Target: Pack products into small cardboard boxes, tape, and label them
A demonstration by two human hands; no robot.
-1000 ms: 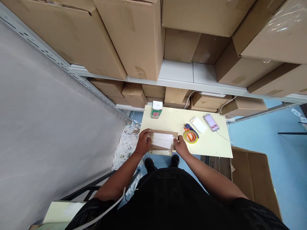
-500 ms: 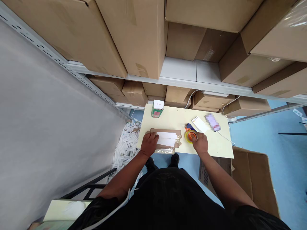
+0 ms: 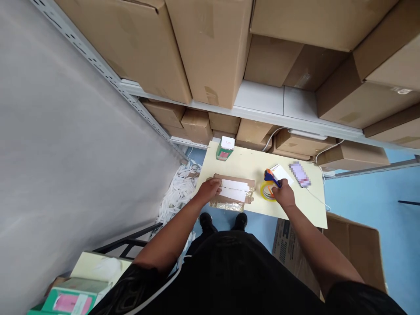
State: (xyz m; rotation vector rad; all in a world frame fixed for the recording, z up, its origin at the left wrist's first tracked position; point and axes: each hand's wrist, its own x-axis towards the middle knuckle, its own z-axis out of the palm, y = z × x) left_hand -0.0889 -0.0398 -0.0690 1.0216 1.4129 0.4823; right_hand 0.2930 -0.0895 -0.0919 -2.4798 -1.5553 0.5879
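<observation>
1. Location: find the cardboard package [image 3: 233,192] just below the centre of the frame, flat on the pale yellow table [image 3: 246,162], its lower edge at the table edge nearest you. Two white panels lie on its upper face, and clear tape [image 3: 229,206] shows along its lower edge and at its right end.

2. Left hand: your left hand [image 3: 210,190] is at the package's left end, fingers bent close together over the cardboard. The underside is hidden; you cannot tell from this view whether thumb and fingers pinch it.

3. Right hand: your right hand [image 3: 284,194], right of centre, closes around the blue handle of the tape dispenser [image 3: 269,176]. The yellow tape roll [image 3: 264,192] is directly beside the handle, to the left of the fingers.

4. Handling, package: expect it to be light and moderately stiff, with edges that may bend or crush under pressure. The taped parts are probably smoother than bare board. Take hold at the short left and right ends; keep fingertips off loose tape.

5. Handling, dispenser: expect a rigid tool, heavier on the roll side. Grip the handle and keep clear of the blue-and-orange head, which may carry a cutting edge; none is resolvable here.

6. Surroundings: a green box [image 3: 225,151] with a white top stands above the package. A white flat pack [image 3: 285,173] and a pixelated phone-shaped item [image 3: 299,174] lie at the table's upper right.
</observation>
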